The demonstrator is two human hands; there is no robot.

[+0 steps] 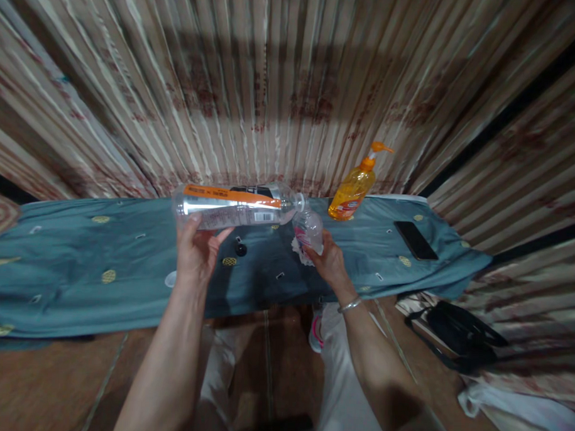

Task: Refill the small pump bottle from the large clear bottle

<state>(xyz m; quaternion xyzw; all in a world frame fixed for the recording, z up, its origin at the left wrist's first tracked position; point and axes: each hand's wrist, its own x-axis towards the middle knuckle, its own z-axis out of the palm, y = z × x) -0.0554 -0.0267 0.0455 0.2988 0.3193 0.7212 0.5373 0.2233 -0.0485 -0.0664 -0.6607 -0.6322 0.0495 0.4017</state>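
A striped curtain [292, 83] hangs behind a tabletop [78, 277] draped in teal cloth. Your left hand [194, 253] grips a large clear bottle [235, 207] held sideways, its mouth meeting a small bottle [308, 230] clasped upright in your right hand [328, 261]. A black cap [240, 249] lies between your hands. An orange soap dispenser [353, 189] and a phone [415, 240] sit to the right.

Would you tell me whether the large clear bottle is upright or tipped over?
Tipped: the large clear bottle lies nearly level in the left hand, its mouth against the small bottle held in the right hand.
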